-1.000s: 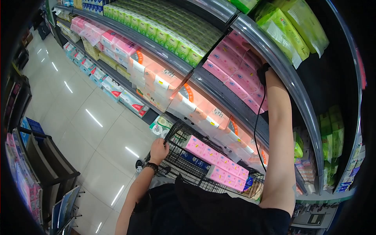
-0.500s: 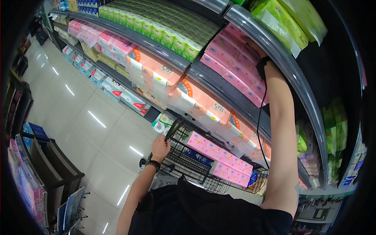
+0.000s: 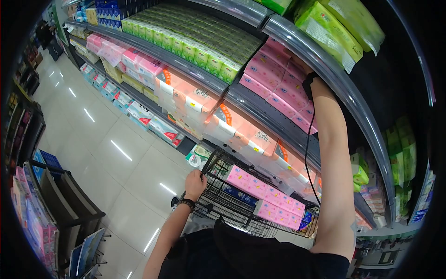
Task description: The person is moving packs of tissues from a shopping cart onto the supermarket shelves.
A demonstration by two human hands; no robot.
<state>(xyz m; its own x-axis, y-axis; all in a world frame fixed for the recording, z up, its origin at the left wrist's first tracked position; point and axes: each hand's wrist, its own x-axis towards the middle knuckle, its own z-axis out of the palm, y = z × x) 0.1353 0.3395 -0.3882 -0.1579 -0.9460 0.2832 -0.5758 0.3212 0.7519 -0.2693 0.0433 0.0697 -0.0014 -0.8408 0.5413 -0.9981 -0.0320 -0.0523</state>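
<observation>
My left hand [image 3: 195, 184] is closed around the corner of the black wire shopping cart [image 3: 210, 191]. Pink tissue packs [image 3: 265, 187] with small prints lie in rows inside the cart, with a dark blue pack [image 3: 239, 195] beside them. On the upper shelf, my right hand [image 3: 302, 65] reaches in among stacked pink tissue packs [image 3: 272, 76]. Its fingers are hidden behind the shelf's curved front rail and the packs. A black band [image 3: 310, 83] circles that wrist, and a thin black cable hangs from it.
Green tissue packs [image 3: 197, 56] fill the shelf to the left. Peach-coloured packs [image 3: 251, 130] line the shelf below. Large green bags [image 3: 327, 35] sit above my right arm. A tiled aisle floor [image 3: 125, 158] and a dark display rack [image 3: 69, 200] lie to the left.
The view has shifted slightly, so shelves and cart appear a little lower and farther right. My right hand stays among the pink packs and my left stays on the cart.
</observation>
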